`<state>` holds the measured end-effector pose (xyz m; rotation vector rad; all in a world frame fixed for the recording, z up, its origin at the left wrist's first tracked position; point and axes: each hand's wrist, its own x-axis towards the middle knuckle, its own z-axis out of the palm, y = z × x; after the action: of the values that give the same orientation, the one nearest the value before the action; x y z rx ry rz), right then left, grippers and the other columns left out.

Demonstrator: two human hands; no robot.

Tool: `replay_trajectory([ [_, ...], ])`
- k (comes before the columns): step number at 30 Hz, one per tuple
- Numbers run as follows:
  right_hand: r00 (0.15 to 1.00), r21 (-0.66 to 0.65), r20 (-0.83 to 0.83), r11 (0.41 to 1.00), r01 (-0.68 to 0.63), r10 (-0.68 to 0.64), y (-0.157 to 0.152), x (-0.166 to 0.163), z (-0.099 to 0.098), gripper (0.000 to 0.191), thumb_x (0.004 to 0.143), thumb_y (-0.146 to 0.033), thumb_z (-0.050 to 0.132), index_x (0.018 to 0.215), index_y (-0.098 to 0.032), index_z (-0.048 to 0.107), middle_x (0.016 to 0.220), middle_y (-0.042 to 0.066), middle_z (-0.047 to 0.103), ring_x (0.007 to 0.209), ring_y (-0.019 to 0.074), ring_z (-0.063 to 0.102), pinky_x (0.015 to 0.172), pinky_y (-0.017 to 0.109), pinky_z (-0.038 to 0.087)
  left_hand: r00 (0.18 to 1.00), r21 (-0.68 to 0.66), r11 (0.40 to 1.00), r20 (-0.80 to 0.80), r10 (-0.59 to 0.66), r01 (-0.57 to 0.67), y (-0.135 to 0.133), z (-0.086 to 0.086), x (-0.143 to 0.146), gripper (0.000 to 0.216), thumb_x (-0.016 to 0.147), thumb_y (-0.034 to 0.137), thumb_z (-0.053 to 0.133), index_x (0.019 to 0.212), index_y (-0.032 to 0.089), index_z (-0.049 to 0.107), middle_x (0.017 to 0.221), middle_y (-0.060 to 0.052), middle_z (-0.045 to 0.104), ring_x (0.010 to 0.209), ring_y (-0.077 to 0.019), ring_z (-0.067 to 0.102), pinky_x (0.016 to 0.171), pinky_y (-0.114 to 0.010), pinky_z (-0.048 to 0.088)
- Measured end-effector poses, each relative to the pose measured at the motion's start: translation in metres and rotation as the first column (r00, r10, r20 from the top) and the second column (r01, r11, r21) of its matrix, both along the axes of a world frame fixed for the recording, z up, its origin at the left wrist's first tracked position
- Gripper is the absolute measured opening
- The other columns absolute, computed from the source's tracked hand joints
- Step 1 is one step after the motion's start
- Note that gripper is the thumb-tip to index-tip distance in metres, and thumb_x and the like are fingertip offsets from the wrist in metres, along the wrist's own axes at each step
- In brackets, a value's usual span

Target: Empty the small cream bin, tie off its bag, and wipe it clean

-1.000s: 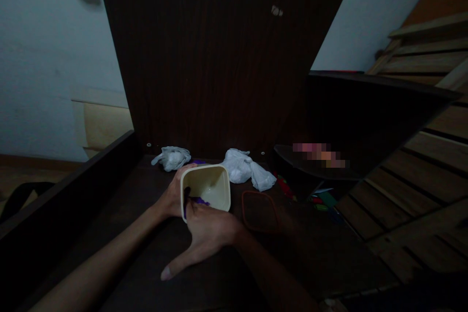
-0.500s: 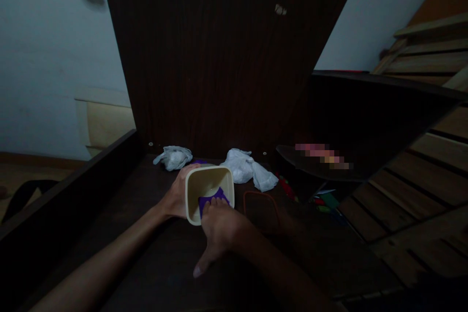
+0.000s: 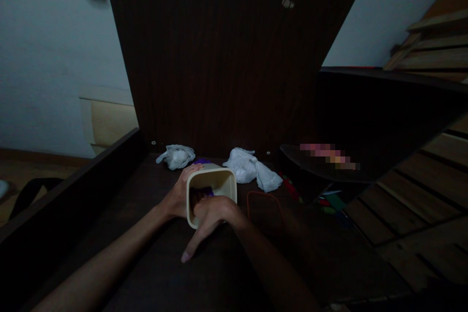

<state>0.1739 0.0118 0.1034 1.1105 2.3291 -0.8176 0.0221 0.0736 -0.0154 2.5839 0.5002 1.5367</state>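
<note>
A cream plastic container (image 3: 226,184) rests on a dark wooden surface (image 3: 153,253), its opening tipped toward me. My left hand (image 3: 178,197) wraps round its left side and steadies it. My right hand (image 3: 210,215) has its fingers pushed inside the container, pressing a purple cloth (image 3: 204,191) against the inner wall; the thumb sticks out below the rim. Most of the cloth is hidden by my fingers.
Two crumpled white plastic bags (image 3: 176,156) (image 3: 252,168) lie behind the container. A dark reddish lid (image 3: 263,209) lies flat to its right. A tall dark wooden panel (image 3: 226,58) rises behind. Wooden slats (image 3: 409,190) and coloured small items (image 3: 327,202) are at right.
My right hand has pushed the purple cloth deeper into the container and shifted left inside it. My left hand keeps its hold. The view has drifted slightly.
</note>
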Motion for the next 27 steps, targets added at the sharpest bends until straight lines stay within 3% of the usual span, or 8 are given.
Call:
replay_trajectory([
  [5,0.976,0.226,-0.219,0.974,0.034,0.017,-0.038,0.012,-0.001,0.138,0.050,-0.069,0.087,0.153,0.005,0.032,0.155,0.034,0.037,0.141,0.0444,0.043,0.114,0.048,0.043,1.000,-0.034,0.999,0.007,0.005,-0.004,0.000,0.001,-0.002,0.106,0.071,0.047,0.084,0.154,0.021,0.025,0.145,-0.023,0.047,0.135,-0.0445,0.049,0.109,-0.066,0.044],
  [7,0.959,0.293,-0.279,0.956,0.029,0.057,-0.055,0.020,-0.005,0.136,0.055,-0.068,0.085,0.154,0.006,0.028,0.157,0.035,0.032,0.144,0.0457,0.039,0.118,0.051,0.036,1.000,-0.032,0.999,-0.019,0.006,-0.006,0.001,0.001,-0.004,0.111,0.067,0.050,0.086,0.154,0.021,0.023,0.145,-0.024,0.046,0.135,-0.0452,0.049,0.110,-0.065,0.044],
  [12,0.943,0.398,-0.328,0.913,0.092,0.048,-0.081,0.037,-0.005,0.110,0.070,-0.061,0.081,0.153,-0.004,0.038,0.155,0.030,0.041,0.144,0.0460,0.039,0.118,0.055,0.035,0.998,-0.067,0.997,-0.060,0.028,-0.032,0.001,0.003,-0.004,0.131,0.049,0.055,0.094,0.153,0.020,0.023,0.144,-0.024,0.047,0.135,-0.0470,0.049,0.112,-0.064,0.041],
  [16,0.993,0.361,-0.114,0.930,0.070,-0.030,-0.073,0.033,0.007,0.116,0.063,-0.066,0.083,0.144,0.009,0.046,0.146,0.037,0.047,0.137,0.0479,0.047,0.115,0.052,0.039,1.000,-0.072,0.997,-0.020,0.006,-0.007,-0.002,0.007,-0.002,0.126,0.051,0.056,0.093,0.152,0.020,0.027,0.144,-0.023,0.048,0.135,-0.0470,0.049,0.111,-0.065,0.042],
  [20,0.997,0.250,0.066,0.968,0.014,-0.032,-0.043,0.021,0.013,0.093,0.059,-0.069,0.083,0.124,-0.004,0.068,0.127,0.026,0.067,0.115,0.0398,0.066,0.102,0.045,0.052,0.999,-0.033,0.999,-0.033,0.002,-0.003,-0.006,0.012,0.001,0.120,0.056,0.055,0.091,0.152,0.021,0.028,0.143,-0.023,0.049,0.133,-0.0464,0.050,0.110,-0.066,0.043],
  [23,0.992,0.135,0.124,0.990,-0.036,0.020,-0.018,0.013,0.007,0.090,0.060,-0.074,0.079,0.120,-0.008,0.072,0.123,0.020,0.071,0.111,0.0358,0.069,0.097,0.040,0.055,0.999,-0.013,1.000,-0.038,-0.004,0.003,-0.008,0.014,0.003,0.123,0.054,0.056,0.092,0.153,0.022,0.027,0.141,-0.021,0.051,0.132,-0.0462,0.051,0.111,-0.067,0.042],
  [27,0.985,0.035,0.154,0.996,-0.077,0.070,0.008,0.002,-0.009,0.103,0.050,-0.078,0.079,0.125,-0.007,0.070,0.129,0.020,0.068,0.114,0.0370,0.067,0.094,0.041,0.056,0.999,0.008,1.000,-0.050,0.020,-0.020,-0.008,0.013,0.003,0.124,0.055,0.057,0.091,0.154,0.022,0.025,0.143,-0.021,0.050,0.134,-0.0460,0.050,0.111,-0.067,0.041],
])
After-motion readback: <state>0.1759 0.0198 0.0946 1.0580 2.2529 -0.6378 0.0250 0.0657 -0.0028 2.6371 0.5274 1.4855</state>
